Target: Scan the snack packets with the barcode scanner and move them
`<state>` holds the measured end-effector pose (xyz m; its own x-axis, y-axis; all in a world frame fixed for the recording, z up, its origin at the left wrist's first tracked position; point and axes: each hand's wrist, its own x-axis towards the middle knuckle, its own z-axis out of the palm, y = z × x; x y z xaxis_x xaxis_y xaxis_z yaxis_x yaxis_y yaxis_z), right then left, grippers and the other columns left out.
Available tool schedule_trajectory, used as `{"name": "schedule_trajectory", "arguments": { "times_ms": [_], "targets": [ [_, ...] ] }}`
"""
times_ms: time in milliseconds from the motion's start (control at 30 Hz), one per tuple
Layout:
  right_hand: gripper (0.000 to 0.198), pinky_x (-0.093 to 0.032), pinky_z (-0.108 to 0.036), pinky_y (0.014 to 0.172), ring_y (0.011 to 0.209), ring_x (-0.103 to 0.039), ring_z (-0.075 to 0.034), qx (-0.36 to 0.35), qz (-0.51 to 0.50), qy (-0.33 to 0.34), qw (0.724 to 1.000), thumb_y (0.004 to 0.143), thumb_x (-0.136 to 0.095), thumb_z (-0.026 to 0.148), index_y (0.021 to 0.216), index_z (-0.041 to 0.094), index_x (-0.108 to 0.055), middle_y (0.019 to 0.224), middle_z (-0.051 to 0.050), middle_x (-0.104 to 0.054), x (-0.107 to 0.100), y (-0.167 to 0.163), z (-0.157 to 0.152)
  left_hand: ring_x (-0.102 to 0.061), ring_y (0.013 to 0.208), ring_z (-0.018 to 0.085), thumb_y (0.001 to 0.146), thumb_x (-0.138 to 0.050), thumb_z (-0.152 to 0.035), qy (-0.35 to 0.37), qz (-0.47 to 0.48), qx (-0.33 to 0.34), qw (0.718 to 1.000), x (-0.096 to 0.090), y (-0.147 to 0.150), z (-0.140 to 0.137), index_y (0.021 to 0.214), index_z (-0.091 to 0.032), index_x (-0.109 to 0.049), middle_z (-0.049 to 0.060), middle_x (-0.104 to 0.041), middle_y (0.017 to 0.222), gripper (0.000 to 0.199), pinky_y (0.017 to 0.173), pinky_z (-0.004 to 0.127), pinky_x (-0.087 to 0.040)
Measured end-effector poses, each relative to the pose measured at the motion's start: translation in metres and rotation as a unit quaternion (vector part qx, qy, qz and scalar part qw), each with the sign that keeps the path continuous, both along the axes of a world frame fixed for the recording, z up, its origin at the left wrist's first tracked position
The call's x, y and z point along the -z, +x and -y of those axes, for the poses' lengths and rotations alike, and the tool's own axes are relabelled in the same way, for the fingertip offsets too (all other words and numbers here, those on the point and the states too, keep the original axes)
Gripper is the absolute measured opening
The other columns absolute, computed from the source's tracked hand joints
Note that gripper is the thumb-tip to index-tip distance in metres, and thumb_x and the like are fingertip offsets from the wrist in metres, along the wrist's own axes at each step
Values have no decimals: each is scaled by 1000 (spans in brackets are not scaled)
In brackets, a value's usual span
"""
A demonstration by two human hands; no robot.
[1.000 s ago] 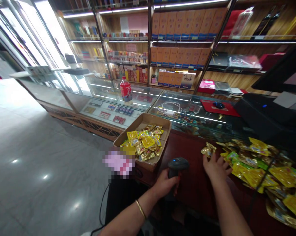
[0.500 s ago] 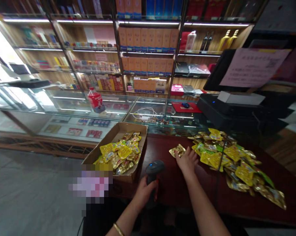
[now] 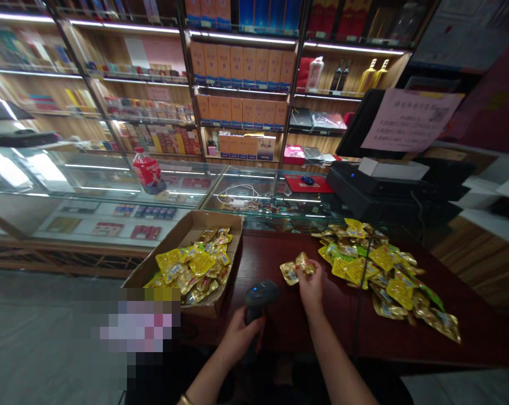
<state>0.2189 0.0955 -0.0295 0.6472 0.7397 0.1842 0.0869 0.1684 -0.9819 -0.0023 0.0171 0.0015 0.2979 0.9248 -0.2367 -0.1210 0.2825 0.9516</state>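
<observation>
Two hands were in use over the dark red tabletop (image 3: 265, 247). Curled around the grip of a black scanner (image 3: 260, 293), the left hand (image 3: 242, 334) kept it upright near the front edge, the scanner's head standing well apart from the packets. Thumb and fingers of the right hand (image 3: 311, 284) pinched a gold packet (image 3: 304, 262); a second gold packet (image 3: 289, 273) lay just beside it, on the left. Between these and the right wall of the cardboard box (image 3: 236, 242) ran a strip of bare wood, reaching back to the glass case (image 3: 254, 211). Only a narrower gap parted the right hand from the heap of yellow and gold packets (image 3: 379, 270), whose nearest packet lay close to the front edge. More packets (image 3: 195, 267) filled the box below its rim; pixelation hid the box's near left corner.
</observation>
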Motion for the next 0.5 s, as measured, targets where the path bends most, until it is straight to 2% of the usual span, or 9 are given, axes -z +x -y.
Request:
{"name": "schedule_trajectory", "arguments": {
  "times_ms": [100, 200, 367, 500],
  "targets": [
    [50, -55, -35, 79, 90, -68, -22, -15, 6, 22, 1000, 78, -66, 49, 114, 21, -47, 109, -11, -66, -5, -3, 1, -47, 35, 8, 75, -69, -39, 27, -41, 31, 998, 0, 2, 3, 86, -16, -56, -7, -52, 50, 29, 35, 19, -38],
    [45, -56, -36, 80, 92, -68, -22, -29, 25, 24, 999, 83, -62, 48, 116, 20, -48, 110, -12, -66, -9, -5, 5, -47, 36, 8, 77, -67, -39, 45, -58, 54, 996, -1, 3, 5, 90, -15, -58, -7, -52, 51, 29, 36, 18, -38],
    [40, -55, -37, 84, 98, -67, -22, -6, 72, 42, 997, 84, -61, 44, 115, 20, -51, 113, -13, -65, -11, -4, 9, -47, 35, 9, 77, -68, -41, 35, -46, 43, 997, -1, 2, 4, 90, -15, -58, -7, -52, 50, 30, 35, 19, -38],
    [41, -55, -37, 84, 94, -67, -23, 21, 74, 29, 997, 83, -61, 45, 114, 19, -53, 107, -13, -68, -16, -5, 7, -47, 35, 8, 76, -68, -39, 31, -49, 46, 997, 0, 2, 2, 89, -15, -58, -8, -52, 50, 28, 35, 19, -38]
  ]
}}
